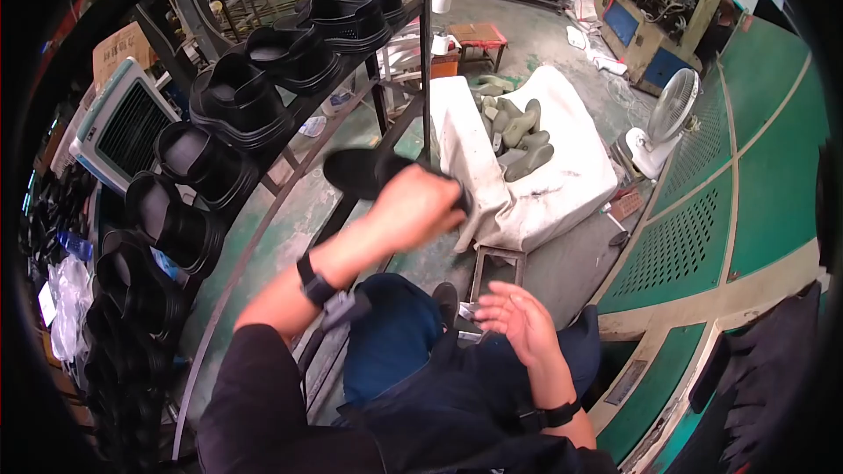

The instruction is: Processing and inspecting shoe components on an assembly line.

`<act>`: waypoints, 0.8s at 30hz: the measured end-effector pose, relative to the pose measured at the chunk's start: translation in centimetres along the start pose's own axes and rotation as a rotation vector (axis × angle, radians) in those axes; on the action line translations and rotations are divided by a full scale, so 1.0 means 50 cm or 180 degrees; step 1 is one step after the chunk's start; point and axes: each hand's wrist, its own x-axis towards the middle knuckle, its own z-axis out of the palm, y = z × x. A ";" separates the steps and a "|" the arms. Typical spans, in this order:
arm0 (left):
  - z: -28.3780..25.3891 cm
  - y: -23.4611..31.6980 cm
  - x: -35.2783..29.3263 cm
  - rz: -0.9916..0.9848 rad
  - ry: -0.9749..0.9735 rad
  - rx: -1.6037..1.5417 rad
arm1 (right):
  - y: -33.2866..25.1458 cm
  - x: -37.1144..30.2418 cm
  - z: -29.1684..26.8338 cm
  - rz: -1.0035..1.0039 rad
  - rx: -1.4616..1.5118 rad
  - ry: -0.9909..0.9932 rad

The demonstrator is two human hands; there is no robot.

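My left hand (416, 209) is closed around a black shoe (353, 172), held out in front of me beside the rack's upright post. The hand is slightly blurred and covers part of the shoe. Over my lap, my right hand (520, 323) is raised with its fingers apart and nothing in it. A long row of black shoes (235, 105) stands on the rack shelf (263, 158) to my left, curving from near me to the far end.
Ahead, a white-draped table (562, 211) bears several olive-green shoe lasts (527, 127). A white fan (672, 110) stands beyond it. Green metal panels (694, 228) line the right side. Behind the shoe row is an air cooler (127, 127); a stool (479, 35) stands farther off.
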 end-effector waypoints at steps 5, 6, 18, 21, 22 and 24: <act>0.084 -0.234 0.114 -0.0763 0.0181 0.0341 | 0.005 -0.020 -0.034 0.0213 0.0019 0.0474; 0.104 -0.271 0.113 -0.1054 0.0005 0.0314 | 0.014 -0.019 -0.031 0.0212 0.0032 0.0405; 0.336 -0.251 -0.193 -0.2519 -0.0843 0.0157 | -0.016 0.003 -0.064 0.0279 -0.0208 0.0587; 0.355 -0.278 -0.213 -0.2767 -0.0559 -0.0495 | -0.032 0.027 -0.046 0.0219 -0.0182 0.0685; 0.373 -0.281 -0.221 -0.2963 -0.0272 -0.0551 | -0.037 0.035 -0.034 0.0106 -0.0105 0.0586; 0.413 -0.304 -0.234 -0.3090 -0.0088 -0.0311 | -0.051 0.044 -0.010 0.0217 -0.0266 0.0491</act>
